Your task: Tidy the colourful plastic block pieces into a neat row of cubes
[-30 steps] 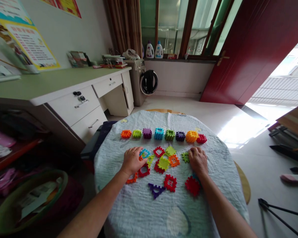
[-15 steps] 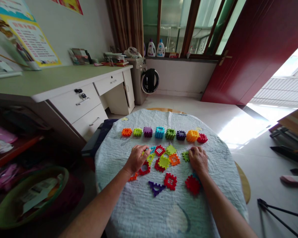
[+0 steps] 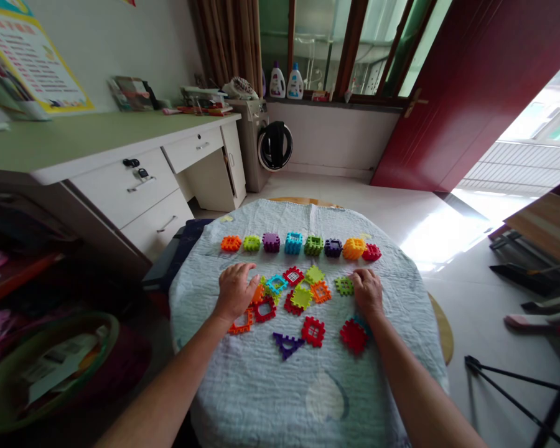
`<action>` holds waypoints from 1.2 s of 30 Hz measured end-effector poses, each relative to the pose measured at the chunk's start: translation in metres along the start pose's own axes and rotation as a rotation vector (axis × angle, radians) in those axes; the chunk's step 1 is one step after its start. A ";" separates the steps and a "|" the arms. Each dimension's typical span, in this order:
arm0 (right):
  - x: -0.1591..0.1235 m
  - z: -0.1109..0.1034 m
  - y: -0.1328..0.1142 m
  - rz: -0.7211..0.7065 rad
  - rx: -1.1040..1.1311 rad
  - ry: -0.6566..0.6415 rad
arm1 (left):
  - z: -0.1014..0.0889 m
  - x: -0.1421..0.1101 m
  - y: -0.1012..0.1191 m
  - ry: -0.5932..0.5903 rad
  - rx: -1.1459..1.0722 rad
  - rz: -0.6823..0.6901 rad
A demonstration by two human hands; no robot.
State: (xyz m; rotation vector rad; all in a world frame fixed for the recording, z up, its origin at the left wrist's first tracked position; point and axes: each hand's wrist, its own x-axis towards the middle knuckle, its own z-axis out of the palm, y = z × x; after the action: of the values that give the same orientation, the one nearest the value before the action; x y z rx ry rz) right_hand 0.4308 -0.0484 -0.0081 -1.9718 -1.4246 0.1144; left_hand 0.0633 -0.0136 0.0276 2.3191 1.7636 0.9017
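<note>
The left hand [image 3: 236, 292] is spreading its thumb away from its curved fingers and is gripping nothing visible; its thumb is pointing toward an orange piece [image 3: 258, 294], though whether the two are touching is not showing clearly; the right hand [image 3: 368, 291] is bending its fingers down beside a green piece [image 3: 344, 286], and I cannot tell whether they are pinching its edge; between the hands, the loose toothed pieces are lying in a cluster on the pale blue cloth [image 3: 242, 398], with a light blue frame [image 3: 271, 285] sitting next to a red window piece [image 3: 293, 270]; a lime square [image 3: 302, 297] is partly covering a red piece [image 3: 290, 306], while an orange window piece [image 3: 321, 285] is lying just to its right; a red frame [image 3: 262, 318] and an orange frame [image 3: 241, 330] are resting below the left hand; nearer the person, a purple triangle [image 3: 287, 353] is lying beside another red window piece [image 3: 313, 341]; a solid red piece [image 3: 353, 337] is lying by the right wrist, partly overlapping a blue piece [image 3: 363, 323]; beyond the hands, eight coloured stacks [image 3: 294, 243] are standing in a row, running from orange at the left to red at the right.
</note>
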 end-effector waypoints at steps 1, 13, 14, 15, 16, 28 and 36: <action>0.000 -0.001 0.001 0.005 0.055 0.015 | 0.002 -0.002 -0.007 0.010 0.001 0.000; -0.025 -0.047 -0.013 0.148 0.342 -0.187 | 0.015 -0.014 -0.032 0.058 -0.070 -0.026; -0.034 -0.055 -0.014 0.098 0.292 -0.235 | 0.015 -0.014 -0.032 0.057 -0.071 -0.024; -0.044 -0.062 -0.015 0.033 0.221 -0.282 | 0.015 -0.014 -0.032 0.056 -0.071 -0.024; -0.054 -0.068 -0.015 -0.017 0.148 -0.319 | 0.015 -0.014 -0.032 0.053 -0.068 -0.025; -0.077 -0.066 -0.048 -0.086 -0.056 -0.392 | 0.011 -0.015 -0.026 0.029 -0.017 -0.018; -0.090 -0.055 -0.071 -0.290 -0.066 -0.357 | 0.010 -0.016 -0.024 0.023 -0.036 -0.036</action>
State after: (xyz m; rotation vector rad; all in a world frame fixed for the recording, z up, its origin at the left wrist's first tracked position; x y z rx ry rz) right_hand 0.3627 -0.1410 0.0462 -1.8355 -1.9510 0.3030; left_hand 0.0451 -0.0173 0.0035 2.2570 1.7757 0.9498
